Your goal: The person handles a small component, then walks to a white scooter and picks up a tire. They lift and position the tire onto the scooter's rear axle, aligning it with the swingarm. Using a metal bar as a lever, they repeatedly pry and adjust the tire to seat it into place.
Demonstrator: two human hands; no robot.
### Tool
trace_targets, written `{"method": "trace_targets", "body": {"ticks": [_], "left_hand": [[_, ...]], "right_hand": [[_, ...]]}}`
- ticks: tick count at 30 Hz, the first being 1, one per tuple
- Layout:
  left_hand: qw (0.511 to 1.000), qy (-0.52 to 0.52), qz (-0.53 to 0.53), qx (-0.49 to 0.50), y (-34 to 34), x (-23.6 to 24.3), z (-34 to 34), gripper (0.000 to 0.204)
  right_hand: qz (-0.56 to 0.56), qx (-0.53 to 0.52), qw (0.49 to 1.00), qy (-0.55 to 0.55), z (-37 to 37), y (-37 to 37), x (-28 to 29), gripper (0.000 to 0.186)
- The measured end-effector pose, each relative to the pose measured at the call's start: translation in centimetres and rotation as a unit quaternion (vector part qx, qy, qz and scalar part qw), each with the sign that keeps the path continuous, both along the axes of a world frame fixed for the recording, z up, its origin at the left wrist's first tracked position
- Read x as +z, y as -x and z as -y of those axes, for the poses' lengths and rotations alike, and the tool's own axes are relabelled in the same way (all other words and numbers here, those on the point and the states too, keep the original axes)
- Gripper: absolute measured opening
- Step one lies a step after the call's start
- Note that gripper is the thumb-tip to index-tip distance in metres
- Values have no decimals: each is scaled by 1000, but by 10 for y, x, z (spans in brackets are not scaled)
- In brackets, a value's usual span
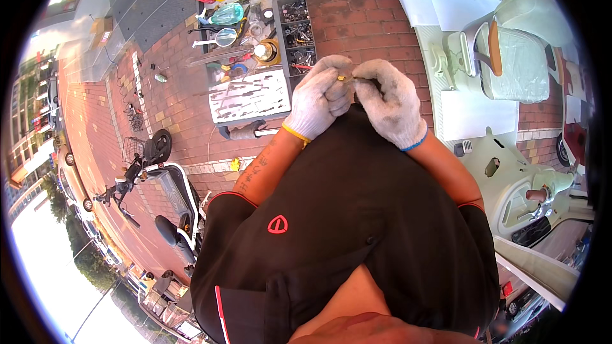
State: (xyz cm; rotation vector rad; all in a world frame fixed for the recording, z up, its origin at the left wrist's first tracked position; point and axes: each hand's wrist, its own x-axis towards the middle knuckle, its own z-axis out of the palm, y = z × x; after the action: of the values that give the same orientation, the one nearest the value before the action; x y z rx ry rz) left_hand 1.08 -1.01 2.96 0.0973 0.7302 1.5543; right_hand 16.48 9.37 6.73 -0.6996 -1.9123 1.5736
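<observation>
Part (341, 78), sm. & yellow: I have it clamped in L hand (322, 97); R hand (387, 97) fingertips tog. just beside, contents unclear.

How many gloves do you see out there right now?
2. A yellow-cuffed white glove is on the left hand; a blue-cuffed one is on the right hand. Others could be hidden in the cart's clutter.

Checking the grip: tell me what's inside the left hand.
A small yellow piece shows at the edge of the left hand; anything deeper inside is covered by the curled, gloved fingers.
</observation>
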Motion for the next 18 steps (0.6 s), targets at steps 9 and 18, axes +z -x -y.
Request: {"method": "trace_targets", "body": {"ticks": [9, 18], "left_hand": [[999, 29, -35, 8, -4, 6, -2, 26], [997, 39, -72, 4, -3, 8, -2, 26]], "right_hand": [[33, 25, 973, 227, -1, 0, -7, 17], [42, 91, 920, 378, -15, -5, 3, 32]]}}
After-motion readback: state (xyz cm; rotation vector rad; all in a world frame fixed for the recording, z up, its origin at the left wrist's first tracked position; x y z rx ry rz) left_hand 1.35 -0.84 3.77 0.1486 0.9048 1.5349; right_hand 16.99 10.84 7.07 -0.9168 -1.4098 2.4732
